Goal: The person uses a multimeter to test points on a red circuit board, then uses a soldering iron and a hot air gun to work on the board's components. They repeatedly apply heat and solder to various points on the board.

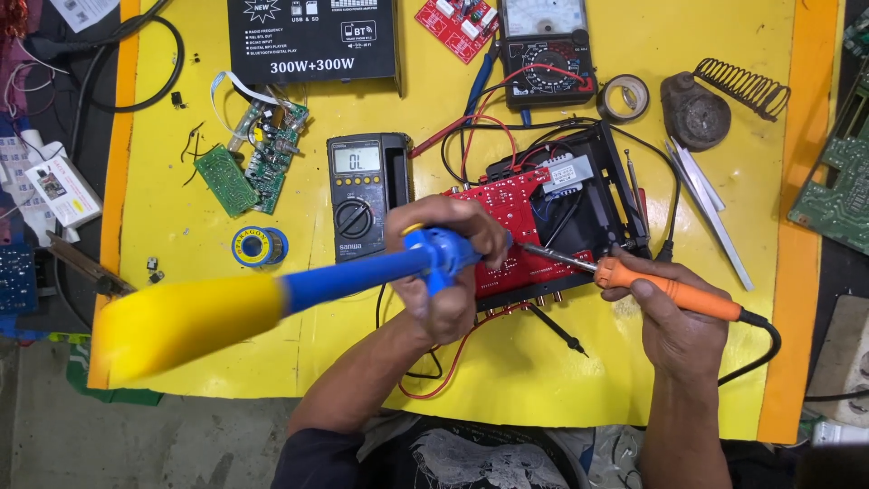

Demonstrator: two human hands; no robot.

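My left hand grips a blue and yellow desoldering pump, whose tip points at the red circuit board. The pump's yellow end sticks out toward the lower left, blurred and close to the camera. An orange-handled soldering iron sits in my right hand, its metal tip touching the red board near the pump's tip. The board sits in a black open chassis on the yellow table.
A grey digital multimeter lies left of the board, an analog meter behind it. A solder spool, green boards, a tape roll, an iron stand, tweezers and a black amplifier box lie around. Black probe near front.
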